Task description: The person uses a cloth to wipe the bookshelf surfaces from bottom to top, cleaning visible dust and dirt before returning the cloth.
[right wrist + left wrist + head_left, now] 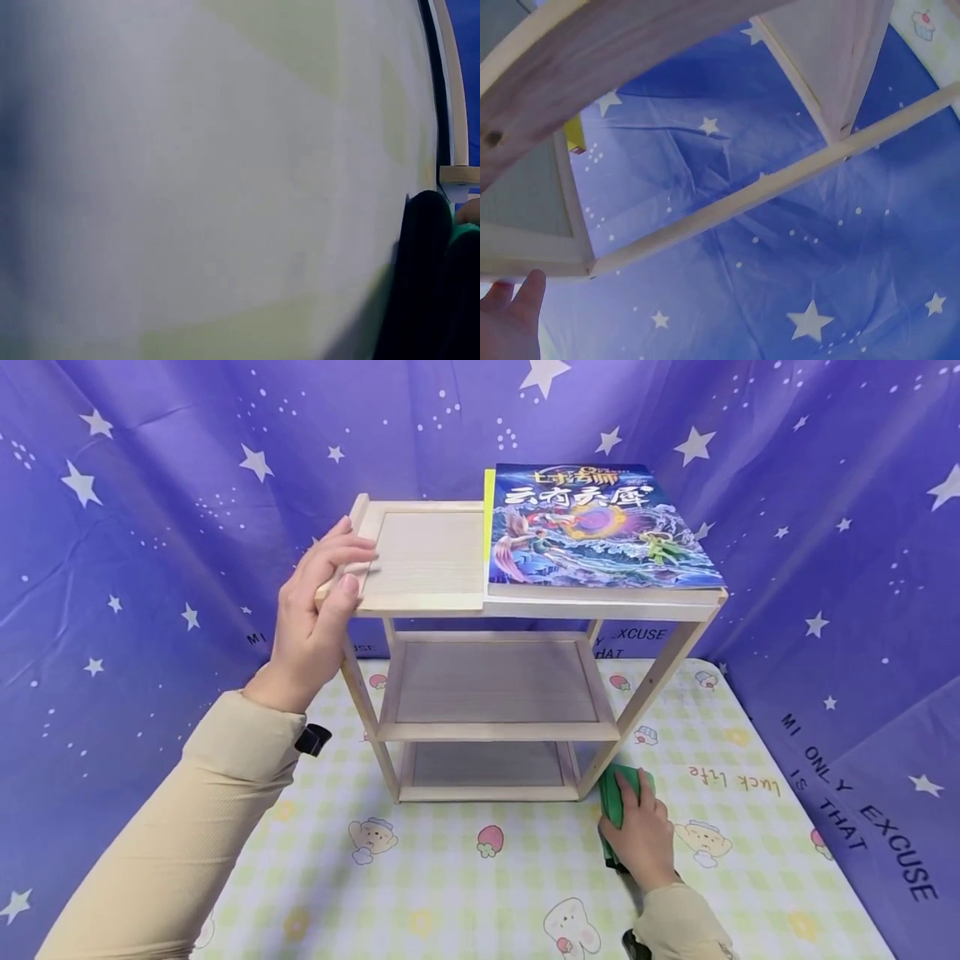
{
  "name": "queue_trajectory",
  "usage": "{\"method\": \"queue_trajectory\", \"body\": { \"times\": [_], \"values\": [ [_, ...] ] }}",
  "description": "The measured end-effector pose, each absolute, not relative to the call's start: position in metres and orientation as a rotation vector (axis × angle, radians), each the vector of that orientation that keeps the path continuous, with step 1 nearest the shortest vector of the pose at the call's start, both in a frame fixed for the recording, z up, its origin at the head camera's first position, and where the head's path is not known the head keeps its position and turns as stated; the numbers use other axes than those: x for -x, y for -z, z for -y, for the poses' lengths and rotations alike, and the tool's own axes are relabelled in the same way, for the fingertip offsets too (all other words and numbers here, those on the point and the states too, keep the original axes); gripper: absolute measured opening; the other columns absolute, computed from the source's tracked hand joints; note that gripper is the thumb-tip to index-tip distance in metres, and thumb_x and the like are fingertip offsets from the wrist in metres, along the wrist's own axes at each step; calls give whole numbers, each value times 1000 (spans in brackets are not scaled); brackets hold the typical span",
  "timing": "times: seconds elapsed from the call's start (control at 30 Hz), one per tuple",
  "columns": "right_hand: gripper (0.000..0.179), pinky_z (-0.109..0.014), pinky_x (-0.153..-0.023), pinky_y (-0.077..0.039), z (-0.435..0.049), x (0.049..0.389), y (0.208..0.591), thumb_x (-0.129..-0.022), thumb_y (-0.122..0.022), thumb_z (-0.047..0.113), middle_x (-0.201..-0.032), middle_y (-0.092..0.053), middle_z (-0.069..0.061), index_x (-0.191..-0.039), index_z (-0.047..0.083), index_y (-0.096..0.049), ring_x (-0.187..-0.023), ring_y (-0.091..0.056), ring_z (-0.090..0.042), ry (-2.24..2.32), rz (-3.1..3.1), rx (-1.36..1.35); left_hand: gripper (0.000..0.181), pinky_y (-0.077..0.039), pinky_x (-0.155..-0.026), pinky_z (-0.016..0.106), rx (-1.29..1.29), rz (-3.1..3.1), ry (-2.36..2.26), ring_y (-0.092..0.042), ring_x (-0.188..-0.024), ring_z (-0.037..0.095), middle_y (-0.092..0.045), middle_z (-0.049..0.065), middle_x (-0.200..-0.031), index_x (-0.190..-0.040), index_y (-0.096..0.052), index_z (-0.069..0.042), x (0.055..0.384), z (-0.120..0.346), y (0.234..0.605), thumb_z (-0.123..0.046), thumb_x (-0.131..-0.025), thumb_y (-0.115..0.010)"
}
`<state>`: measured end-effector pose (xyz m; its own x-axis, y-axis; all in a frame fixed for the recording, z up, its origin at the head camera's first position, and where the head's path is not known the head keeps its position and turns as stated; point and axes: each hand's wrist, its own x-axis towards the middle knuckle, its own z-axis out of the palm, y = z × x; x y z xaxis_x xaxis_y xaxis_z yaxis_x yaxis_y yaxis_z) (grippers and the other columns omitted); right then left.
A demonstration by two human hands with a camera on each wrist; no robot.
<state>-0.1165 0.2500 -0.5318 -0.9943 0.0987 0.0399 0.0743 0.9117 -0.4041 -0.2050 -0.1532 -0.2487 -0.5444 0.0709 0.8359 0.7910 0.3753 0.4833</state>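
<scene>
A pale wooden three-tier shelf (pixel 501 731) stands upright on the table. My left hand (pixel 318 602) grips its top tier at the left end, fingers over the raised side rail and thumb near the front corner. In the left wrist view, fingertips (pixel 529 296) of this hand touch the frame. My right hand (pixel 641 831) holds a folded green cloth (pixel 613 806) with a dark underside, on the table beside the shelf's front right leg. Dark folds (pixel 424 255) of that cloth show in the right wrist view, where the hand is mostly hidden.
A blue illustrated book (pixel 600 539) lies on the right part of the top tier, with a yellow edge (pixel 489 518) showing at its left. A checked tablecloth (pixel 450 877) covers the table. Purple star-patterned curtain (pixel 187 468) hangs behind and at both sides.
</scene>
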Motion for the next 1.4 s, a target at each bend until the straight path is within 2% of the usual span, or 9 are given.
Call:
{"method": "queue_trajectory", "body": {
  "times": [0.17,0.27,0.4,0.63,0.77,1.0,1.1,1.4],
  "values": [
    [72,-69,-89,-38,-254,117,531,-84,-67,18,-160,-17,-26,-148,4,-38,-125,-35,-57,-781,2948,147,37,-23,-121,36,719,1776,1362,-44,-140,27,-64,26,-116,-96,-62,9,207,145,253,-22,-88,-45],
    [71,-67,-91,-38,-256,116,530,-84,-67,16,-160,-18,-25,-149,4,-38,-126,-34,-56,-863,2927,160,34,-22,-121,36,711,1737,1402,-44,-140,29,-64,23,-115,-91,-59,10,208,142,254,-20,-87,-45],
    [71,-66,-93,-39,-256,114,528,-85,-67,14,-160,-19,-24,-149,5,-39,-127,-35,-54,-909,2920,173,31,-24,-121,37,713,1692,1431,-45,-139,31,-66,18,-113,-88,-58,12,208,140,255,-17,-86,-46],
    [71,-66,-98,-38,-257,108,523,-85,-68,13,-161,-21,-23,-149,6,-38,-132,-34,-53,-1011,2920,217,31,-26,-120,38,709,1639,1430,-48,-137,32,-65,28,-112,-87,-59,12,209,139,255,-16,-85,-47],
    [71,-65,-99,-37,-255,103,521,-84,-68,12,-160,-24,-24,-149,5,-40,-133,-35,-53,-1064,2900,231,31,-28,-119,39,711,1617,1449,-48,-136,33,-68,22,-110,-87,-58,13,210,138,256,-16,-84,-47],
    [70,-64,-98,-38,-247,93,516,-83,-68,10,-158,-28,-23,-148,5,-41,-133,-38,-51,-1099,2898,239,31,-28,-119,39,713,1602,1463,-48,-136,33,-69,-1,-109,-88,-58,13,211,138,257,-16,-84,-47],
    [70,-65,-99,-38,-243,89,513,-83,-68,10,-158,-29,-23,-148,6,-42,-133,-39,-51,-1102,2900,218,31,-28,-119,39,712,1602,1462,-48,-136,33,-67,-7,-108,-87,-58,13,210,138,257,-16,-84,-47],
    [70,-66,-98,-38,-237,80,506,-81,-69,9,-156,-31,-24,-146,6,-44,-133,-38,-53,-1094,2904,187,30,-27,-119,39,725,1591,1488,-48,-136,33,-66,-9,-108,-88,-57,14,211,137,256,-14,-84,-47]
  ]
}}
